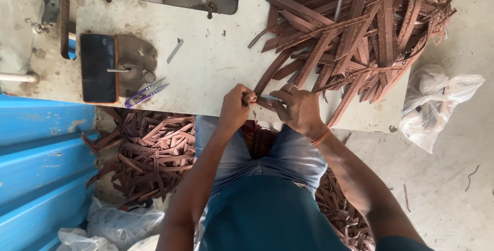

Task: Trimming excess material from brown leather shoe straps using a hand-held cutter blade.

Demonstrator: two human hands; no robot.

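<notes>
Pinching a brown strip point(267, 83) — both hands point(267, 108) meeting.

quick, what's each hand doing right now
left hand: closed, pinching the end of a brown strip
right hand: closed on a small blade-like tool

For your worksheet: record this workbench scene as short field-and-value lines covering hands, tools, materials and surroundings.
Left hand: left hand pinches a brown strip at the table edge
Right hand: right hand holds a small tool on that strip
Materials: pile of strips on table; more on floor
Tools: purple snips
Surroundings: plastic bag
</notes>
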